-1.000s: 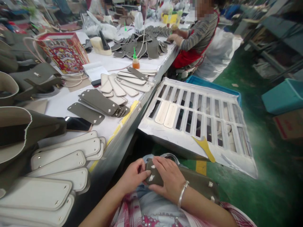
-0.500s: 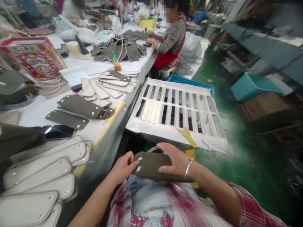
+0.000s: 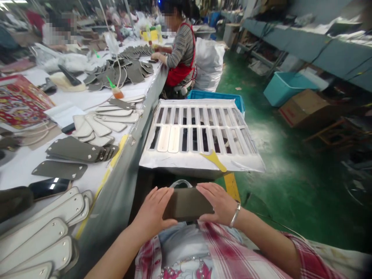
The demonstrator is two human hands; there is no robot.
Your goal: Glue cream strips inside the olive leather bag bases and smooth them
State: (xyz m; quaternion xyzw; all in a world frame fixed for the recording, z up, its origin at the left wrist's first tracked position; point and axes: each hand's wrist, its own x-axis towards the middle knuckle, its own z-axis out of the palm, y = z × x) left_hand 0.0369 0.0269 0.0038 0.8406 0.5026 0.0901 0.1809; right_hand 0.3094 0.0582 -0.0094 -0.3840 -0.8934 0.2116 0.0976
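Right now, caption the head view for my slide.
Left hand and right hand hold a dark panel near a slotted white frame.

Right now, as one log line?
left hand: gripping dark panel, one end | right hand: gripping opposite end | ahead: white slotted frame, two pale strips on it, yellow tool near its front edge

A long, dark olive-grey, leather-like panel (image 3: 187,204) is held up by its 2 ends at 6 o'clock in the view, its broad face turned upward. Its length runs nearly level, from 9 o'clock to 3 o'clock. The visible middle looks flat, smooth and plain; both ends are covered, so their outline is hidden.
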